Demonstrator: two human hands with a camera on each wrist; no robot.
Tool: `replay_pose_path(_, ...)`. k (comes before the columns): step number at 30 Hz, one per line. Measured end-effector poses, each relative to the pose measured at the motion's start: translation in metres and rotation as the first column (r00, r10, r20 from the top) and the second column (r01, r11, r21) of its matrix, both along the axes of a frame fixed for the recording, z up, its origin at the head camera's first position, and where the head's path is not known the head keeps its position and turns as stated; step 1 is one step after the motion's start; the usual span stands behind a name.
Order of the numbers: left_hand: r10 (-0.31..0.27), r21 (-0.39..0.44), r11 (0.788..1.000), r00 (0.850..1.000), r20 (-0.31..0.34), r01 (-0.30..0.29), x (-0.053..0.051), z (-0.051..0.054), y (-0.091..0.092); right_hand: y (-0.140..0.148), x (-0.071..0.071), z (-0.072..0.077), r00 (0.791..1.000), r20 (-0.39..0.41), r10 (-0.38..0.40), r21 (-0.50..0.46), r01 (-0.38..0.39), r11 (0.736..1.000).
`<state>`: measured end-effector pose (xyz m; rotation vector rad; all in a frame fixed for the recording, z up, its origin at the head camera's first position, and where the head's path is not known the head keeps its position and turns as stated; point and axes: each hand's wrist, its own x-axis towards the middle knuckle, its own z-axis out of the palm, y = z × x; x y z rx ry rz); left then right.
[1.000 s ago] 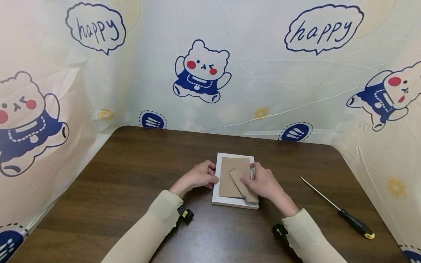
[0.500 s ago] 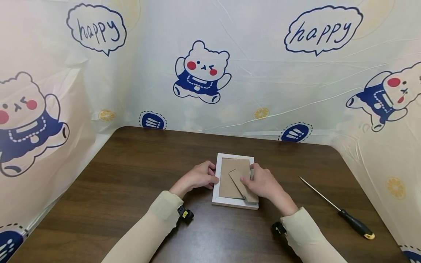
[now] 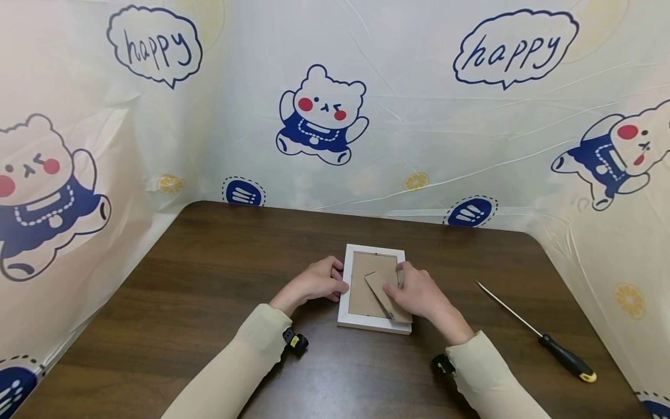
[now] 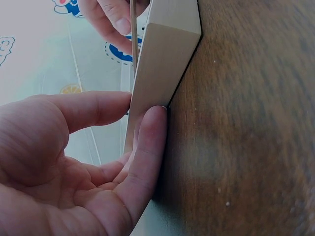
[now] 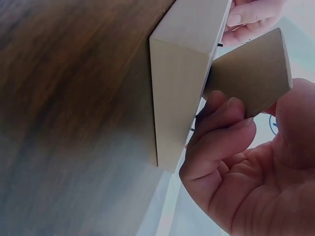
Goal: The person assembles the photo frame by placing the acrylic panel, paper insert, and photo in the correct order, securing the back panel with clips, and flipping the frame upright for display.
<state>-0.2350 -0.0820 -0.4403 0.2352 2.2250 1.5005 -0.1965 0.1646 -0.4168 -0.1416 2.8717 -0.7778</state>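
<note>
A white picture frame (image 3: pixel 361 320) lies face down on the table, with a brown backing board (image 3: pixel 366 261) inside its rim. A flap-like easel stand (image 3: pixel 378 290) rises at a slant from the board. My left hand (image 3: pixel 316 279) holds the frame's left edge, thumb on top and fingers along the side (image 4: pixel 160 69). At the right, my right hand (image 3: pixel 421 294) pinches the stand between thumb and curled fingers. Small dark metal tabs (image 5: pixel 220 45) show along the rim in the right wrist view. The frame's front is hidden.
A screwdriver (image 3: pixel 566 355) with a black and yellow handle lies to the right, its tip pointing away. The brown wooden table (image 3: pixel 251 244) is bounded at the back and sides by a printed curtain (image 3: pixel 419 116).
The backing board has sunk and shifted slightly toward me, so its top edge sits inside the rim and a tab shows there. The stand moved with my right hand. My left hand stays put.
</note>
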Motion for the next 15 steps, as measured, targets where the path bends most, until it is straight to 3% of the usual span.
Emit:
replay_pose_path(8, -0.001, 0.015, 1.000, 1.000, -0.003, 0.001, -0.0001, -0.0011, 0.0007, 0.0035, -0.0026, -0.0039, 1.000, -0.006, 0.014, -0.009, -0.015, 1.000)
replay_pose_path(15, 0.001, 0.012, 1.000, 1.000, 0.005, -0.001, -0.0002, -0.0005, 0.0009, 0.0074, -0.0084, -0.0056, 0.997, 0.072, 0.010, -0.065, -0.006, 0.998)
